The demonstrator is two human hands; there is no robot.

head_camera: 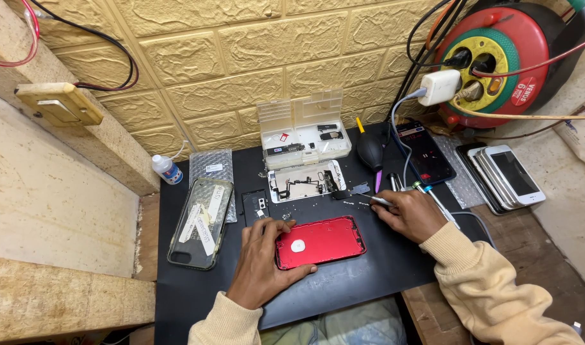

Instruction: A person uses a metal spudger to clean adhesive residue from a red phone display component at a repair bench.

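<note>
Now you are pressing your left hand (259, 262) flat along the left end of the red phone back (320, 241), fingers spread, pinning rather than gripping it. Its long axis is running left to right on the black mat (369, 275). Just beyond its right corner, your right hand (411, 214) is pinching thin metal tweezers (380, 200); their tip is too small to read.

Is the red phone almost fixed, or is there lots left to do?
Some is done: the opened white phone frame lies apart, with parts in the clear tray. Now the left hand steadies the red phone back while the right hand holds a thin tool. Loose small parts suggest plenty left.
</note>
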